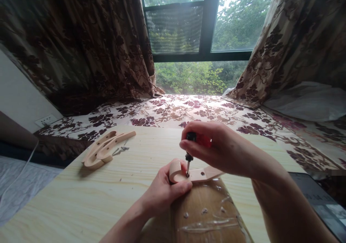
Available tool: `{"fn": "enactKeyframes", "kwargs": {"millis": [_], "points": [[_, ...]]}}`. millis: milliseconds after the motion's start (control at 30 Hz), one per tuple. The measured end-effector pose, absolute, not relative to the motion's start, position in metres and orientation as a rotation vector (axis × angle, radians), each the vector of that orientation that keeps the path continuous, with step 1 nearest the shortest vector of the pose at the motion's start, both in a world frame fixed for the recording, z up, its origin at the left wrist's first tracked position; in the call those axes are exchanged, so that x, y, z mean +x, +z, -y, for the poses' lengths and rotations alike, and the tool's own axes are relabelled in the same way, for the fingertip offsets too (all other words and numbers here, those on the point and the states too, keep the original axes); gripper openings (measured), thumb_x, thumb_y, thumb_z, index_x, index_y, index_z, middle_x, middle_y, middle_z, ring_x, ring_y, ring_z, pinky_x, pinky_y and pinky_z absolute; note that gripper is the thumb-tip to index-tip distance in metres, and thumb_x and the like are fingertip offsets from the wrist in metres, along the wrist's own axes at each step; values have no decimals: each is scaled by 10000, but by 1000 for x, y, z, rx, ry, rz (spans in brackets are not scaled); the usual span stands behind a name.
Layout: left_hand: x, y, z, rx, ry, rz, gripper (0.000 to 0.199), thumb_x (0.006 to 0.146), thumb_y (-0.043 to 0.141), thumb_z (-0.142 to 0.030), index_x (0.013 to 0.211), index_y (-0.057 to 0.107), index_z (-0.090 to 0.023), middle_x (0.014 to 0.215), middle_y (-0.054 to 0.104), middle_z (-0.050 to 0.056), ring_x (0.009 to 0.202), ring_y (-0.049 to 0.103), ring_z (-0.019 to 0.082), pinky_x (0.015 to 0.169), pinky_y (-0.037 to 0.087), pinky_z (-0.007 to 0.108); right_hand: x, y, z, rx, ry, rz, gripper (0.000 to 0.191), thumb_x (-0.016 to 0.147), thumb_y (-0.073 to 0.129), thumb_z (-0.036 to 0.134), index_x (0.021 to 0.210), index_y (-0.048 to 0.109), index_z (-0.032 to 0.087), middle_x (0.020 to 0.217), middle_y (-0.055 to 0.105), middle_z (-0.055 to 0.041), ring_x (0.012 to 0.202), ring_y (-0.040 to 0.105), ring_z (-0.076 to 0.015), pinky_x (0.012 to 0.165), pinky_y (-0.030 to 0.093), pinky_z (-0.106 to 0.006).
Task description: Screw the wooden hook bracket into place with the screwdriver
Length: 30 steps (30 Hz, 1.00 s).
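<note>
My right hand [213, 145] is wrapped round a screwdriver [189, 157] with a black and red handle. The shaft points down, its tip in a hole of a curved wooden hook piece [196, 175]. Fingers and thumb of my left hand [169, 185] grip the hooked end of that piece. Another dark hole shows farther along it, and its far end passes behind my right hand. The piece lies across the end of a brown wooden board [202, 214], partly covered with clear plastic film or tape.
More curved wooden pieces [104, 149] with holes lie at the table's left, beside several loose screws [120, 150]. A dark flat device [319, 199] is at the right edge. Behind the pale wooden table [81, 199] spreads a floral cloth [175, 109] under the window.
</note>
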State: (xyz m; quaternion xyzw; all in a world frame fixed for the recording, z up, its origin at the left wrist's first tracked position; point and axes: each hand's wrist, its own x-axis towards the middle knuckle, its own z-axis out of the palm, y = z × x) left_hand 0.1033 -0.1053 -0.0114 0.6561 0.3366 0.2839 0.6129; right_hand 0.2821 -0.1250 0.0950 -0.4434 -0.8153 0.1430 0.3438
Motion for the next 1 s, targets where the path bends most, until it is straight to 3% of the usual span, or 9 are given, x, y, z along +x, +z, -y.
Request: {"fn": "enactKeyframes", "kwargs": {"millis": [733, 1000], "points": [[105, -12, 107, 1432, 691, -719, 210, 646, 624, -241, 799, 488, -192, 667, 379, -67, 601, 296, 94, 561, 259, 234, 279, 89, 116, -1313, 347, 2070, 198, 892, 513, 331, 763, 570, 192, 621, 578, 10, 576, 460, -115, 542, 333, -250], [106, -14, 106, 1416, 678, -706, 213, 665, 626, -260, 791, 465, -197, 617, 344, -82, 563, 263, 87, 533, 232, 231, 277, 90, 124, -1177, 423, 2166, 123, 886, 540, 317, 853, 579, 206, 658, 585, 31, 572, 459, -92, 547, 350, -222]]}}
